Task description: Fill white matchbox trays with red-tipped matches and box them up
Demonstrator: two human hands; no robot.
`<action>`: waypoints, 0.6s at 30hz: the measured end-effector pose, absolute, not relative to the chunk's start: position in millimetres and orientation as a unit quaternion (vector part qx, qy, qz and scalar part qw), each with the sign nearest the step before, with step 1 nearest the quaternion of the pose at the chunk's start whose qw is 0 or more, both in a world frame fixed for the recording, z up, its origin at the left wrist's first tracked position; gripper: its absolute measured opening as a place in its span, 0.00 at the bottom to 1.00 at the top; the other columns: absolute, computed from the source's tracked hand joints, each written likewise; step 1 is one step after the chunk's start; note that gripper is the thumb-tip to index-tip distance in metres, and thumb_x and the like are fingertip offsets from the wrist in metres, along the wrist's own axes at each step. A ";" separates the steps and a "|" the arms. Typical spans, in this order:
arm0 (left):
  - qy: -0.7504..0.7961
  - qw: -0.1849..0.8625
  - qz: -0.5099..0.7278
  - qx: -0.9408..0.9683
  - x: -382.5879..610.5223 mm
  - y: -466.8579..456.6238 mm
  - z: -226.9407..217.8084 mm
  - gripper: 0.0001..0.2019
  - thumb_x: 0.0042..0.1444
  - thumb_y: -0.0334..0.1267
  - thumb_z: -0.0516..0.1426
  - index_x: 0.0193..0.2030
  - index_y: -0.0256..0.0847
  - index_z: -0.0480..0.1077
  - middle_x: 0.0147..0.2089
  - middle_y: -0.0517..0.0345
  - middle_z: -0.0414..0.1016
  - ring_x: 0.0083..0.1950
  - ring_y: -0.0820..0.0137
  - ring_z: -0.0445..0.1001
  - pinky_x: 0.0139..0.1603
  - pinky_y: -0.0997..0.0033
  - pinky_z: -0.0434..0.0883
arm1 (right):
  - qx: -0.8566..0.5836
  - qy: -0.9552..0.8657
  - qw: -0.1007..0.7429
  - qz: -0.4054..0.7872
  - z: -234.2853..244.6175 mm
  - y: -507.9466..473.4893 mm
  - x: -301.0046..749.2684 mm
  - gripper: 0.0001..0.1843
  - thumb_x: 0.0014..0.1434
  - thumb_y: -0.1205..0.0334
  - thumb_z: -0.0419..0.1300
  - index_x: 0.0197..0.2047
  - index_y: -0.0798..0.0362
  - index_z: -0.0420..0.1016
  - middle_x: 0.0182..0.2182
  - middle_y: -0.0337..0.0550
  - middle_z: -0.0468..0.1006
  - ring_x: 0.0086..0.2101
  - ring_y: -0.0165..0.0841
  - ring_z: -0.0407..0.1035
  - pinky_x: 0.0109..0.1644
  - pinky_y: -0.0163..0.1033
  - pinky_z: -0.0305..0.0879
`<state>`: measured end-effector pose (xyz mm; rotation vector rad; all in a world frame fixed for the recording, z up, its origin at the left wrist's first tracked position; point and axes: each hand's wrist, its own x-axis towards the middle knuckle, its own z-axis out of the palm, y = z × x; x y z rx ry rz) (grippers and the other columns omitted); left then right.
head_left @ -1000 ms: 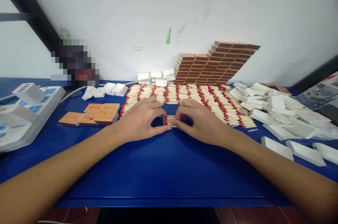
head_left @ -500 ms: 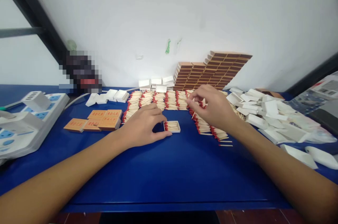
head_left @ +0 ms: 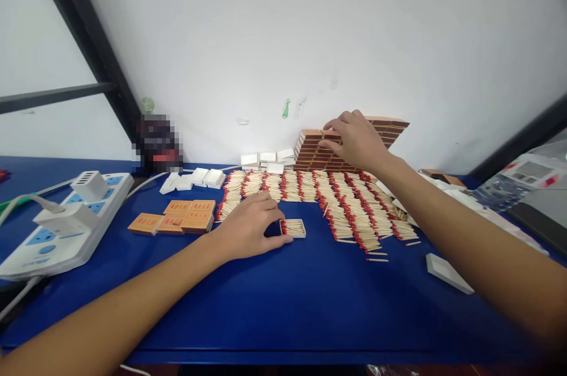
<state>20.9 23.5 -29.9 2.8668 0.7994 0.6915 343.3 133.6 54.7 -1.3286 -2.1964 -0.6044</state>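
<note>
A small white matchbox tray [head_left: 293, 228] filled with red-headed matches lies on the blue table. My left hand [head_left: 252, 224] rests around its left end, thumb at the near side and fingers behind. My right hand [head_left: 357, 139] is raised at the stack of brown matchbox sleeves [head_left: 310, 150] against the wall. Its thumb and forefinger are apart at the top of the stack's lower part; whether they touch a sleeve I cannot tell. Long rows of loose matches [head_left: 339, 208] lie between the tray and the stack.
Orange matchboxes [head_left: 198, 215] sit left of my left hand. White trays [head_left: 268, 159] lie at the back, with more to the right partly behind my right arm. A power strip [head_left: 84, 249] with plugs stands at far left. One tray [head_left: 448, 272] lies near my right forearm.
My right hand has moved from the match rows up and back to the stack of sleeves. The left hand stays at the filled tray. The camera view has shifted slightly.
</note>
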 end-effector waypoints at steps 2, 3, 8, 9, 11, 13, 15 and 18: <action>0.263 0.044 0.222 0.938 20.8 23.9 -29.7 0.17 0.67 0.52 0.64 0.46 0.37 0.81 0.40 0.51 0.80 0.47 0.59 0.75 0.51 0.56 0.73 | -0.485 -0.807 0.241 -0.236 55.0 142.5 342.3 0.18 0.71 0.50 0.61 0.53 0.53 0.82 0.45 0.60 0.76 0.51 0.56 0.66 0.56 0.63 0.66; 0.265 0.044 0.222 0.938 20.7 24.0 -29.6 0.18 0.67 0.52 0.64 0.46 0.37 0.81 0.40 0.51 0.80 0.48 0.59 0.75 0.51 0.56 0.72 | -0.484 -0.808 0.236 -0.240 55.7 146.5 341.8 0.17 0.72 0.50 0.60 0.51 0.52 0.83 0.45 0.59 0.76 0.51 0.56 0.66 0.55 0.62 0.67; 0.260 0.038 0.227 0.938 20.7 24.8 -30.4 0.18 0.67 0.53 0.65 0.46 0.37 0.81 0.40 0.52 0.79 0.47 0.59 0.74 0.51 0.57 0.72 | -0.502 -0.814 0.177 -0.232 63.7 160.4 336.6 0.14 0.72 0.53 0.59 0.45 0.52 0.83 0.41 0.57 0.77 0.49 0.54 0.67 0.52 0.57 0.67; 0.259 0.036 0.228 0.938 20.7 25.0 -30.8 0.17 0.68 0.52 0.64 0.46 0.38 0.81 0.40 0.52 0.79 0.47 0.59 0.74 0.50 0.57 0.72 | -0.506 -0.815 0.164 -0.230 65.5 161.6 335.1 0.14 0.72 0.54 0.59 0.47 0.52 0.83 0.42 0.57 0.78 0.49 0.54 0.67 0.52 0.56 0.67; 0.258 0.032 0.228 0.938 20.8 25.7 -31.7 0.17 0.68 0.52 0.64 0.46 0.38 0.81 0.40 0.52 0.79 0.47 0.59 0.74 0.51 0.57 0.72 | -0.505 -0.818 0.147 -0.232 68.7 162.4 332.6 0.15 0.72 0.54 0.59 0.52 0.53 0.81 0.44 0.57 0.78 0.50 0.53 0.67 0.52 0.54 0.66; 0.257 0.029 0.227 0.939 20.8 26.3 -32.3 0.18 0.68 0.53 0.64 0.46 0.38 0.81 0.40 0.51 0.79 0.48 0.58 0.74 0.51 0.57 0.71 | -0.496 -0.822 0.137 -0.242 70.6 161.8 330.8 0.17 0.72 0.55 0.57 0.56 0.54 0.79 0.46 0.58 0.79 0.51 0.53 0.67 0.53 0.53 0.65; 0.259 0.027 0.228 0.938 20.8 26.7 -32.4 0.18 0.68 0.53 0.64 0.46 0.38 0.81 0.40 0.51 0.79 0.48 0.58 0.74 0.51 0.57 0.72 | -0.484 -0.826 0.132 -0.258 70.7 160.4 329.0 0.19 0.73 0.56 0.54 0.59 0.54 0.77 0.49 0.58 0.78 0.53 0.53 0.66 0.55 0.53 0.63; 0.259 0.032 0.227 0.938 21.1 26.6 -31.8 0.17 0.68 0.53 0.64 0.46 0.38 0.81 0.40 0.51 0.79 0.48 0.59 0.74 0.51 0.57 0.72 | -0.471 -0.825 0.122 -0.286 68.0 158.0 324.6 0.21 0.74 0.59 0.50 0.62 0.53 0.75 0.51 0.59 0.77 0.53 0.54 0.65 0.54 0.53 0.61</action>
